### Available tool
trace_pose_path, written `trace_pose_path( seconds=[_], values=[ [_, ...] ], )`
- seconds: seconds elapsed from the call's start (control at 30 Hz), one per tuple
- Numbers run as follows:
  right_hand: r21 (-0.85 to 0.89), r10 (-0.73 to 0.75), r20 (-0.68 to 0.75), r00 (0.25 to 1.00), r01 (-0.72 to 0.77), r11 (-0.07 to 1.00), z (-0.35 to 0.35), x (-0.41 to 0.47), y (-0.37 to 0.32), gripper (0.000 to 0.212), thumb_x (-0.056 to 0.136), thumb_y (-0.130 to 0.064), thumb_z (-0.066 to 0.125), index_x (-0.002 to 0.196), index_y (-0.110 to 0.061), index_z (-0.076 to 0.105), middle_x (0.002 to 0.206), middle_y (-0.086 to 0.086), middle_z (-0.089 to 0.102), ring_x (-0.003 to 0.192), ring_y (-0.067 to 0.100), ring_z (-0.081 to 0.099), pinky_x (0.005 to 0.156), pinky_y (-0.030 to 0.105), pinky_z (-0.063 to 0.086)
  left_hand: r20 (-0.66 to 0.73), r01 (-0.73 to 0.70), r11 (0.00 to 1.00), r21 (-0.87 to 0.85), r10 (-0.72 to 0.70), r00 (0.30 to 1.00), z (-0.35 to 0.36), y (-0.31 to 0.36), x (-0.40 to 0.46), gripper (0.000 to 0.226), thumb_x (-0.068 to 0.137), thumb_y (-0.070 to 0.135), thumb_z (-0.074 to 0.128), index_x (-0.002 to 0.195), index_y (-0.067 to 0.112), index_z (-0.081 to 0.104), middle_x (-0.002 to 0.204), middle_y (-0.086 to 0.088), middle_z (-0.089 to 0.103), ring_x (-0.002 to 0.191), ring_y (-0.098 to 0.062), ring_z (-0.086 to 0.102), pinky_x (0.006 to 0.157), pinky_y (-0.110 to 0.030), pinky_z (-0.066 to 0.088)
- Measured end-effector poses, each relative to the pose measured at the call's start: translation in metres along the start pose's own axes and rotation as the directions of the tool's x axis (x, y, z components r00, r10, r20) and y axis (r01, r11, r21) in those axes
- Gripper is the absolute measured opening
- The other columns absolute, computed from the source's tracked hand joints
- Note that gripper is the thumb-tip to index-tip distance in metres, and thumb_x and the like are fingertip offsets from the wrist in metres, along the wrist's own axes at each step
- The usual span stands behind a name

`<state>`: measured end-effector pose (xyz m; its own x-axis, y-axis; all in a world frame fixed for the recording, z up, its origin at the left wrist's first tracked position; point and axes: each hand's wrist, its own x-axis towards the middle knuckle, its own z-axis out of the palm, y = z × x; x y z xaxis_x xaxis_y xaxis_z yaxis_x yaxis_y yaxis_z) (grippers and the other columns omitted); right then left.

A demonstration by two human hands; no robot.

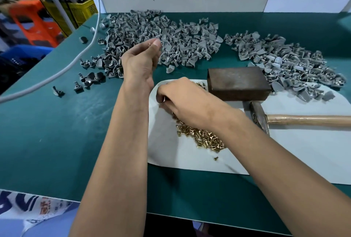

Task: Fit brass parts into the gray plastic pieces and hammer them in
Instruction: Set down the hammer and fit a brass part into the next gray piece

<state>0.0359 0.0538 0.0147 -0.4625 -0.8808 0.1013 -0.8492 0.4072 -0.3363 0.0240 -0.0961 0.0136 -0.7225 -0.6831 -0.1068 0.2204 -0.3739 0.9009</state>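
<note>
A big heap of gray plastic pieces (171,35) covers the back of the green table. My left hand (139,63) is raised over the heap's near edge. Its fingers are curled, and thumb and forefinger pinch a small dark bit that looks like a gray plastic piece, mostly hidden. A pile of small brass parts (203,138) lies on a white sheet (171,153). My right hand (184,101) is palm down on that pile, its curled fingertips picking at a brass part at the pile's far end.
A dark metal block (237,82) sits right of my right hand, with a wooden-handled hammer (303,120) lying just in front of it. A second gray heap (284,61) lies at the right. A white cable (57,77) crosses the left side. Loose pieces (91,79) are scattered there.
</note>
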Motion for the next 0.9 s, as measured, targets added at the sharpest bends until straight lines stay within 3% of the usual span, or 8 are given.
trace_pose_path(
  seconds=[0.13, 0.23, 0.27, 0.4, 0.53, 0.7, 0.9],
  values=[
    [0.099, 0.052, -0.110, 0.993, -0.041, 0.994, -0.019, -0.016, 0.017, 0.016, 0.099, -0.012, 0.061, 0.101, -0.019, 0.075, 0.097, -0.002, 0.074, 0.089, 0.015, 0.066, 0.087, 0.036, 0.053, 0.138, -0.040, 0.999, -0.011, 0.041, 0.990, 0.016, -0.009, -0.011, 0.020, 0.095, -0.003, 0.065, 0.114, -0.006, 0.070, 0.086, -0.012, 0.073, 0.076, -0.015, 0.067, 0.077, -0.025, 0.059],
    [0.164, 0.114, -0.268, 0.957, -0.072, 0.984, -0.038, -0.043, 0.035, 0.012, 0.098, -0.017, 0.067, 0.101, -0.022, 0.078, 0.093, -0.010, 0.075, 0.083, 0.000, 0.064, 0.082, 0.011, 0.047, 0.306, -0.087, 0.995, 0.048, 0.068, 0.950, 0.033, -0.018, -0.025, 0.026, 0.098, -0.002, 0.061, 0.123, -0.006, 0.066, 0.090, -0.010, 0.071, 0.076, -0.014, 0.067, 0.080, -0.026, 0.060],
    [0.169, 0.130, -0.327, 0.936, -0.078, 0.983, -0.044, -0.053, 0.043, 0.011, 0.097, -0.017, 0.069, 0.101, -0.021, 0.079, 0.093, -0.010, 0.074, 0.085, 0.000, 0.064, 0.082, 0.009, 0.045, 0.363, -0.102, 0.992, 0.080, 0.067, 0.930, 0.040, -0.022, -0.031, 0.026, 0.098, -0.003, 0.061, 0.123, -0.004, 0.066, 0.091, -0.009, 0.072, 0.076, -0.013, 0.067, 0.082, -0.026, 0.060],
    [0.204, 0.207, -0.544, 0.814, -0.111, 0.973, -0.057, -0.087, 0.073, 0.010, 0.095, -0.015, 0.070, 0.100, -0.020, 0.079, 0.094, -0.008, 0.071, 0.092, 0.005, 0.063, 0.087, 0.019, 0.048, 0.506, -0.100, 0.984, 0.150, 0.010, 0.862, 0.065, -0.038, -0.055, 0.030, 0.095, -0.009, 0.061, 0.125, -0.004, 0.066, 0.102, -0.015, 0.070, 0.081, -0.013, 0.068, 0.084, -0.026, 0.059],
    [0.376, 0.362, -0.643, 0.675, -0.134, 0.917, -0.051, -0.099, 0.092, 0.016, 0.094, -0.011, 0.070, 0.101, -0.023, 0.078, 0.092, -0.013, 0.074, 0.088, 0.003, 0.069, 0.084, 0.024, 0.056, 0.607, -0.059, 0.980, 0.190, -0.070, 0.792, 0.067, -0.042, -0.066, 0.037, 0.094, -0.013, 0.057, 0.130, -0.004, 0.064, 0.118, -0.020, 0.067, 0.096, -0.021, 0.070, 0.094, -0.030, 0.058],
    [0.516, 0.454, -0.675, 0.581, -0.068, 0.854, -0.040, -0.100, 0.097, 0.018, 0.089, -0.008, 0.074, 0.101, -0.021, 0.078, 0.090, -0.010, 0.075, 0.087, 0.010, 0.072, 0.081, 0.035, 0.061, 0.674, -0.064, 0.981, 0.181, -0.076, 0.735, 0.069, -0.049, -0.070, 0.043, 0.090, -0.015, 0.062, 0.130, -0.003, 0.063, 0.102, -0.015, 0.070, 0.097, -0.022, 0.071, 0.089, -0.029, 0.059],
    [0.549, 0.470, -0.720, 0.510, 0.006, 0.836, -0.035, -0.097, 0.091, 0.019, 0.086, -0.006, 0.079, 0.103, -0.015, 0.077, 0.092, -0.008, 0.077, 0.089, 0.009, 0.074, 0.084, 0.033, 0.061, 0.713, -0.093, 0.984, 0.149, -0.043, 0.700, 0.066, -0.049, -0.070, 0.030, 0.086, -0.012, 0.067, 0.115, -0.002, 0.070, 0.094, -0.017, 0.075, 0.091, -0.027, 0.075, 0.082, -0.029, 0.061]
  ],
)
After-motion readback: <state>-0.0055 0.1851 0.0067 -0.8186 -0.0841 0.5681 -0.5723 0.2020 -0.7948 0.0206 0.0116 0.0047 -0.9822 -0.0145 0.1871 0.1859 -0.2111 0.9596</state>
